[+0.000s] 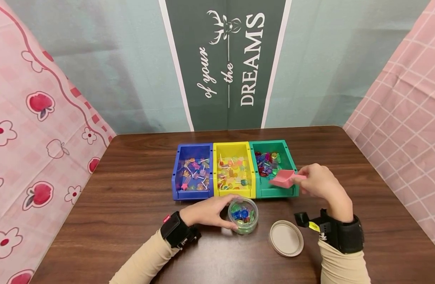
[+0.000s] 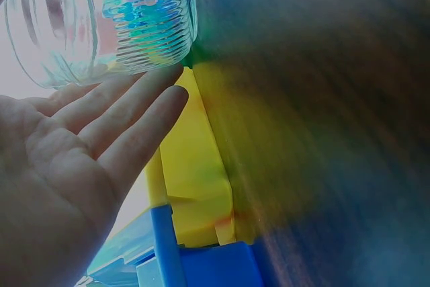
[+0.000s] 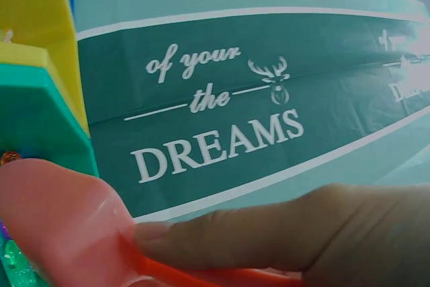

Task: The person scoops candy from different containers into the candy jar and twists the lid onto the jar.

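Note:
My left hand holds a clear round jar on the table, thumb and fingers on either side of it. Colourful see-through pieces lie inside the jar, which has no lid on; the left wrist view shows the fingers along its ribbed wall. With my right hand I grip a pink scoop by its handle. Its blade is over the front part of the green bin, and in the right wrist view the thumb lies along the handle. Shiny coloured gems sit toward the back of that bin.
A yellow bin and a blue bin stand joined to the green one, both with small charms and lollipop shapes. The round white lid lies right of the jar. Curtains hang behind the wooden table.

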Tool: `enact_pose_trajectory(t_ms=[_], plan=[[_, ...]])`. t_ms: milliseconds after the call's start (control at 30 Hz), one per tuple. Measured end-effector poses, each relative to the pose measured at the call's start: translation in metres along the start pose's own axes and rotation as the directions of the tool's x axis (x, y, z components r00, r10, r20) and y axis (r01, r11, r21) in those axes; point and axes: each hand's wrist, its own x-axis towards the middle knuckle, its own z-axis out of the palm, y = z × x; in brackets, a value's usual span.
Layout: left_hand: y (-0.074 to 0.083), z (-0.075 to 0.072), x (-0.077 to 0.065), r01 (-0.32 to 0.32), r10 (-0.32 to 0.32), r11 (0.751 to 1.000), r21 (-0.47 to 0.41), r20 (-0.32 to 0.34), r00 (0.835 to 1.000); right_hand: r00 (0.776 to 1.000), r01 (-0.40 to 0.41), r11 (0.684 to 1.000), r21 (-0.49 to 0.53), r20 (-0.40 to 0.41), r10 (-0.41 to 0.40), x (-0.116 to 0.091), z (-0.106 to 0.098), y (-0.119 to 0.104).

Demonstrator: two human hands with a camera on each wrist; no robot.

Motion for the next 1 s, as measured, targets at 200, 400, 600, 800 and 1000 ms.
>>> enact_pose_trajectory(t_ms=[200, 400, 600, 800, 1000], plan=[[0.001, 0.0, 0.0, 0.005, -0.005, 1.0, -0.002, 0.002, 1.0, 0.998, -0.062, 0.998, -0.001, 0.007, 0.062, 0.003, 0.004, -0.002], [0.001, 0.0, 0.001, 0.007, -0.007, 1.0, 0.01, 0.003, 1.0, 0.995, -0.105, 0.994, -0.022, -0.008, 0.104, 0.005, 0.004, -0.004], [0.001, 0.0, 0.001, 0.007, -0.007, 1.0, -0.003, 0.005, 1.0, 0.99, -0.134, 0.99, -0.05, -0.051, 0.131, 0.01, 0.008, -0.005], [0.0, 0.0, 0.001, -0.003, 0.003, 1.0, 0.008, 0.003, 1.0, 0.981, -0.183, 0.98, -0.078, -0.076, 0.177, 0.014, 0.013, -0.01], [0.001, 0.0, 0.002, -0.006, 0.006, 1.0, 0.008, 0.002, 1.0, 0.975, -0.21, 0.974, -0.09, -0.089, 0.202, 0.016, 0.016, -0.012]])
